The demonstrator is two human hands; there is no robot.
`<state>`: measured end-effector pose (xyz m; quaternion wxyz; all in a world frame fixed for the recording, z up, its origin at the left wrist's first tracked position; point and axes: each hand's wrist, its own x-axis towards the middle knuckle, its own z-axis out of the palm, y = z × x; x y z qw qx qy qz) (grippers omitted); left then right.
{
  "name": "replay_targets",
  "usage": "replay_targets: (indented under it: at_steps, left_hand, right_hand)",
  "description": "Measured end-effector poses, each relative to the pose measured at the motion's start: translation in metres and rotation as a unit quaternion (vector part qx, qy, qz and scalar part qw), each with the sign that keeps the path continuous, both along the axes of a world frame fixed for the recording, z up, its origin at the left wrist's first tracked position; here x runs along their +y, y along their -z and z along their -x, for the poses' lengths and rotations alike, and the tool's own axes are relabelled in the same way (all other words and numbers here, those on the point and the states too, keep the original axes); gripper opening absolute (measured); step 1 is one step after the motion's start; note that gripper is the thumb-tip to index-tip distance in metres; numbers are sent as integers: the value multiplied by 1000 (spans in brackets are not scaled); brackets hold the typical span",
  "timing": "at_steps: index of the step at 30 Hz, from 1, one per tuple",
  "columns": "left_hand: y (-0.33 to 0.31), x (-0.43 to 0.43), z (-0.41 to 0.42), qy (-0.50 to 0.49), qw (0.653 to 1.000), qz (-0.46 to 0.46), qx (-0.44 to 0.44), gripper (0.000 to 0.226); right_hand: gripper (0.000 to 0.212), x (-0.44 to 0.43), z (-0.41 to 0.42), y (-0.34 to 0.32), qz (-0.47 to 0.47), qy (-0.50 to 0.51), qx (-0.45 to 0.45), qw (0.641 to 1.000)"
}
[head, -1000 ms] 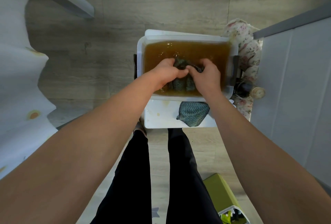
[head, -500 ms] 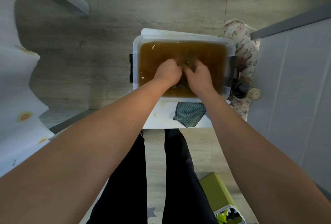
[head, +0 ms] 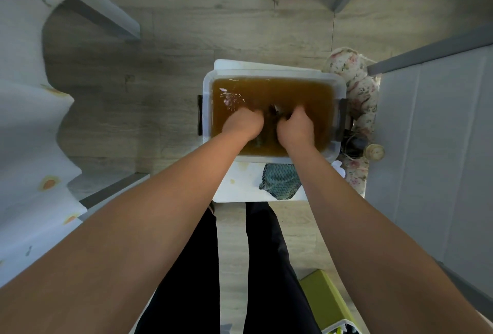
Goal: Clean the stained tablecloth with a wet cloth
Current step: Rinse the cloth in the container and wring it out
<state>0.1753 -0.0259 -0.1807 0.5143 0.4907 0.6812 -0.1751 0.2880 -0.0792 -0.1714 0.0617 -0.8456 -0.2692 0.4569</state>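
Observation:
A clear plastic tub (head: 207,109) full of brown water stands on a white stool (head: 237,187). Both my hands are down in the water. My left hand (head: 244,124) and my right hand (head: 294,128) grip a dark wet cloth (head: 273,113) between them; most of it is under the murky water. A second teal cloth (head: 280,181) lies on the stool in front of the tub. The white tablecloth (head: 29,125) with orange stains hangs along the left edge.
A floral fabric bundle (head: 360,88) and a small round jar lid (head: 374,151) sit right of the tub beside a grey cabinet (head: 437,147). A green box (head: 326,299) is on the floor at lower right. My legs stand just behind the stool.
My hands have pushed the cloth down from above the surface into the brown water and moved slightly apart. Ripples show at the tub's left.

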Motion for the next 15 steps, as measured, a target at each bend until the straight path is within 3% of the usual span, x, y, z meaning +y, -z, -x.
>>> replay_targets:
  at_steps: [2,5,8,15]
  left_hand:
    - [-7,3,3,-129,986,56,-84,46]
    - [-16,0,11,-314,925,137,-164,67]
    - [-33,-5,12,-384,871,205,-229,75]
    - [-75,-21,15,-456,772,248,-368,74]
  right_hand:
    - [31,0,1,-12,-30,9,32,999]
    - [30,-3,4,-39,-73,37,63,995]
    - [30,-7,13,-72,-119,53,80,988]
    - [30,-13,37,-145,-236,66,102,964]
